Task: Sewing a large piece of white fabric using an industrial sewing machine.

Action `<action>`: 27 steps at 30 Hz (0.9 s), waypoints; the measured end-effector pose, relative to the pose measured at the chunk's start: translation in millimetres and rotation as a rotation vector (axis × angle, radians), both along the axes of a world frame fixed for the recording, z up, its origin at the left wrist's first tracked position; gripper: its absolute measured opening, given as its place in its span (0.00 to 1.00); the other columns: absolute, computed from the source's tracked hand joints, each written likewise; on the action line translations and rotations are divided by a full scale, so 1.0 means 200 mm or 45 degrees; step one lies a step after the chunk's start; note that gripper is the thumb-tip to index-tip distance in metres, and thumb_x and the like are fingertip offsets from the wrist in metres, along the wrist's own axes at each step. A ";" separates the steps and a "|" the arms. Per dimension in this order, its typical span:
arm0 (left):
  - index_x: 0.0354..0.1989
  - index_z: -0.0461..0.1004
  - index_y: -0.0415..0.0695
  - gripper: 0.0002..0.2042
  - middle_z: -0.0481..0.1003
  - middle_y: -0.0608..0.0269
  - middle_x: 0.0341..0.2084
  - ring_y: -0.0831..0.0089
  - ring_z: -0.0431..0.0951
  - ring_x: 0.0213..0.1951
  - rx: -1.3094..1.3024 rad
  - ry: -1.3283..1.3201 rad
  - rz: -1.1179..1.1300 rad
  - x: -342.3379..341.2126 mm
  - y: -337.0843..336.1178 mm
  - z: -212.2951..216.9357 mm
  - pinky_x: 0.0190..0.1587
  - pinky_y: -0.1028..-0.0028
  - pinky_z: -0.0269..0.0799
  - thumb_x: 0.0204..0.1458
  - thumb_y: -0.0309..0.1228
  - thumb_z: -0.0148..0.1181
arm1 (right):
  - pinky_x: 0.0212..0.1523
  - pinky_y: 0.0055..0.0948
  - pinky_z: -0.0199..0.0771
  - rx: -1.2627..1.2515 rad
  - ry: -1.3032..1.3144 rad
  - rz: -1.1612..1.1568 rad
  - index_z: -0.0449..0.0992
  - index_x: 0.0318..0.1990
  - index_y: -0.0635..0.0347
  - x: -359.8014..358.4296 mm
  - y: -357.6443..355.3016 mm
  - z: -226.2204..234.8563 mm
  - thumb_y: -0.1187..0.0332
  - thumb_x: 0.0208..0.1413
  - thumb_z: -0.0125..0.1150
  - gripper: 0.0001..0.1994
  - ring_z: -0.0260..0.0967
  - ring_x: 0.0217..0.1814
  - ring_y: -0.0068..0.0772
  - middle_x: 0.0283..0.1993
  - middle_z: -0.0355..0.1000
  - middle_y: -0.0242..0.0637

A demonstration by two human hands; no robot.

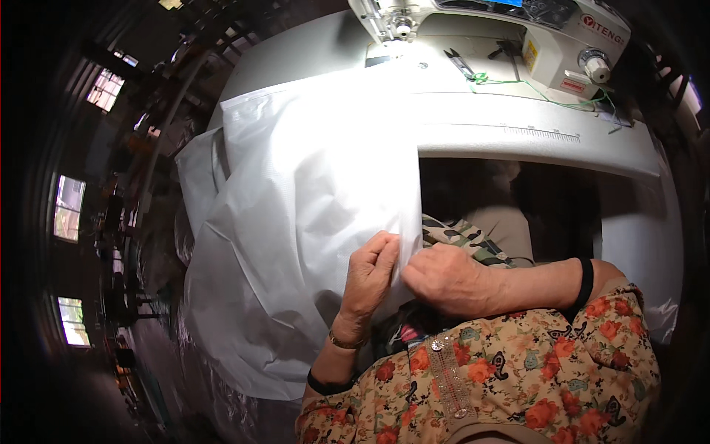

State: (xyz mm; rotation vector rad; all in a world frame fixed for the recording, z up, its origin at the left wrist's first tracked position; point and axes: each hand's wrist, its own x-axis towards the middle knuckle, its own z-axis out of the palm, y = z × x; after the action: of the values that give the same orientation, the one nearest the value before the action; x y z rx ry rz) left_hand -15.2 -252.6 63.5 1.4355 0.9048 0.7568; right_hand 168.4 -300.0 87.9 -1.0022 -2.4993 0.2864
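A large sheet of thin white fabric [259,192] spreads from the sewing machine's bed down over the table's near edge toward my lap. Its right edge is pinched by my left hand [371,270], fingers closed. Just to the right, my right hand [447,277] is curled closed on the same edge, its fingertips partly hidden. At the top, the white sewing machine [569,41] stands with its needle area [399,33] over the fabric's far end, under a bright lamp glow that washes out detail.
Right of the needle lie thread snips [460,64], a small black tool [506,53] and green thread [529,87]. A ruler scale [543,133] runs along the table's front edge. Below it is a dark gap above my lap. Windows [69,207] show in the dim room at left.
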 end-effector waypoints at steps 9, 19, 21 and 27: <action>0.35 0.74 0.37 0.02 0.72 0.75 0.25 0.89 0.68 0.27 0.090 0.053 0.300 -0.12 0.07 0.21 0.30 0.85 0.63 0.56 0.21 0.61 | 0.38 0.34 0.74 -0.699 1.160 -0.522 0.72 0.40 0.63 0.00 0.25 -0.25 0.67 0.59 0.57 0.09 0.74 0.34 0.41 0.33 0.73 0.44; 0.32 0.74 0.37 0.02 0.74 0.52 0.22 0.66 0.76 0.25 0.866 0.799 -0.288 -0.21 0.25 0.64 0.32 0.72 0.72 0.51 0.20 0.61 | 0.52 0.40 0.72 -0.637 0.938 0.467 0.76 0.46 0.62 -0.70 0.77 -0.45 0.65 0.52 0.60 0.15 0.73 0.52 0.50 0.47 0.75 0.53; 0.30 0.74 0.38 0.02 0.73 0.52 0.22 0.60 0.76 0.24 0.938 0.794 -0.239 -0.22 0.17 0.46 0.31 0.71 0.71 0.51 0.20 0.62 | 0.52 0.40 0.72 -0.544 0.780 0.492 0.76 0.46 0.63 -0.65 0.69 -0.62 0.66 0.53 0.60 0.15 0.73 0.51 0.50 0.47 0.75 0.53; 0.31 0.74 0.36 0.03 0.72 0.59 0.20 0.73 0.72 0.21 0.686 0.574 0.194 -0.18 0.04 -0.03 0.26 0.75 0.66 0.54 0.22 0.61 | 0.41 0.46 0.76 -0.911 -0.415 0.321 0.79 0.39 0.64 -0.06 0.68 -0.16 0.55 0.57 0.59 0.18 0.76 0.39 0.57 0.34 0.77 0.53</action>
State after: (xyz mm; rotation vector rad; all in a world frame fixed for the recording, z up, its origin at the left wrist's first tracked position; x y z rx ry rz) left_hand -50.6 -243.8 58.3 2.0844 1.2224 0.8452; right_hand 155.9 -164.8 54.9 -1.0357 -2.8828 1.2528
